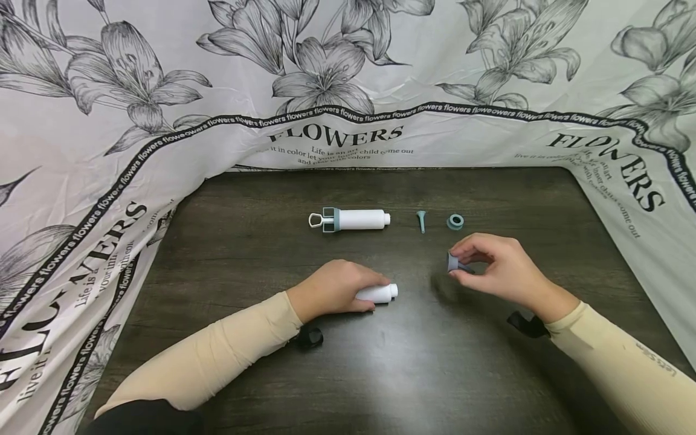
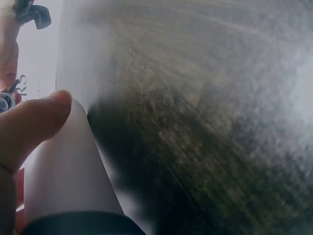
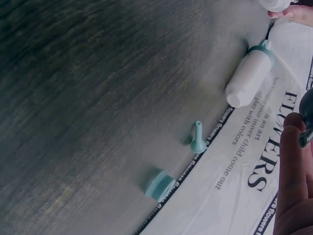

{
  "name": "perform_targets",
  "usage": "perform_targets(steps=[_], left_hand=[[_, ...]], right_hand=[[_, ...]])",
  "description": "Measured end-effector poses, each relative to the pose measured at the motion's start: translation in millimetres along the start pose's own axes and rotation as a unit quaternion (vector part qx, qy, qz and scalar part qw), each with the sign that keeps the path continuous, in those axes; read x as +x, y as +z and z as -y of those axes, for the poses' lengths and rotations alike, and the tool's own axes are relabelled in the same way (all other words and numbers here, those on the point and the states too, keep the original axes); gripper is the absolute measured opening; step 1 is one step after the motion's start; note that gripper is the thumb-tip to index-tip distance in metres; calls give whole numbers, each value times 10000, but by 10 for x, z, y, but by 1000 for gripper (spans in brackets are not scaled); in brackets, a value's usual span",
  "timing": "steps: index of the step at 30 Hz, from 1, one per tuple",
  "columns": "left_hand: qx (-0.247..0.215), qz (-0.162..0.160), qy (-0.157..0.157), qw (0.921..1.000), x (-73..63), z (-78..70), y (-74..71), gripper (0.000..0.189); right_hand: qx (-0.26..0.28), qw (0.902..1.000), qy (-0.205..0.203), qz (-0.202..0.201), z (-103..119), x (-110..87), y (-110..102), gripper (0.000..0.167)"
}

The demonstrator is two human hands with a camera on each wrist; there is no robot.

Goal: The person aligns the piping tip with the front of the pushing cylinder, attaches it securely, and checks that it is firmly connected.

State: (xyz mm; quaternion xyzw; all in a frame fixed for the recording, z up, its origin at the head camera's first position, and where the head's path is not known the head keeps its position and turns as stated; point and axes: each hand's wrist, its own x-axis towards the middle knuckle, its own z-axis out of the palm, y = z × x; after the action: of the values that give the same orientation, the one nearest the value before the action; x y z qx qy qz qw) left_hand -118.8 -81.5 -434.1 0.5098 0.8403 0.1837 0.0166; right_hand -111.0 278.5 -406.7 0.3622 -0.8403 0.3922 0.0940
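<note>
My left hand (image 1: 336, 286) grips a white syringe-like barrel (image 1: 376, 294), whose stepped tip points right. In the left wrist view the thumb lies along the barrel (image 2: 73, 171), and a dark collar shows at its near end. Most of the barrel is hidden by the hand in the head view. To the right, my right hand (image 1: 499, 264) pinches a small grey-blue nozzle (image 1: 452, 262) between thumb and fingers. Its wide rim faces the barrel; a thin spout (image 3: 305, 139) points back toward the palm. The nozzle and the barrel are apart.
Farther back lie a second white syringe (image 1: 361, 219) with a teal collar and loop handle, a teal nozzle (image 1: 421, 221) and a teal ring cap (image 1: 455, 222). A flower-printed cloth (image 1: 337, 145) borders the dark wooden table (image 1: 244, 241) behind and at the sides.
</note>
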Motion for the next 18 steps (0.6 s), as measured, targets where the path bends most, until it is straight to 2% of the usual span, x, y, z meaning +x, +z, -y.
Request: perform_targets(steps=[5, 11, 15, 18], left_hand=[[101, 131, -6, 9999, 24, -20, 26, 55], [-8, 234, -112, 9997, 45, -25, 4, 57], [-100, 207, -231, 9995, 76, -3, -4, 55], [-145, 53, -270, 9995, 104, 20, -25, 52]], right_hand=[[-22, 10000, 35, -4, 6, -26, -15, 48], [-64, 10000, 72, -14, 7, -31, -39, 49], [-91, 9999, 101, -12, 11, -34, -53, 48], [-82, 9999, 78, -15, 5, -37, -55, 48]])
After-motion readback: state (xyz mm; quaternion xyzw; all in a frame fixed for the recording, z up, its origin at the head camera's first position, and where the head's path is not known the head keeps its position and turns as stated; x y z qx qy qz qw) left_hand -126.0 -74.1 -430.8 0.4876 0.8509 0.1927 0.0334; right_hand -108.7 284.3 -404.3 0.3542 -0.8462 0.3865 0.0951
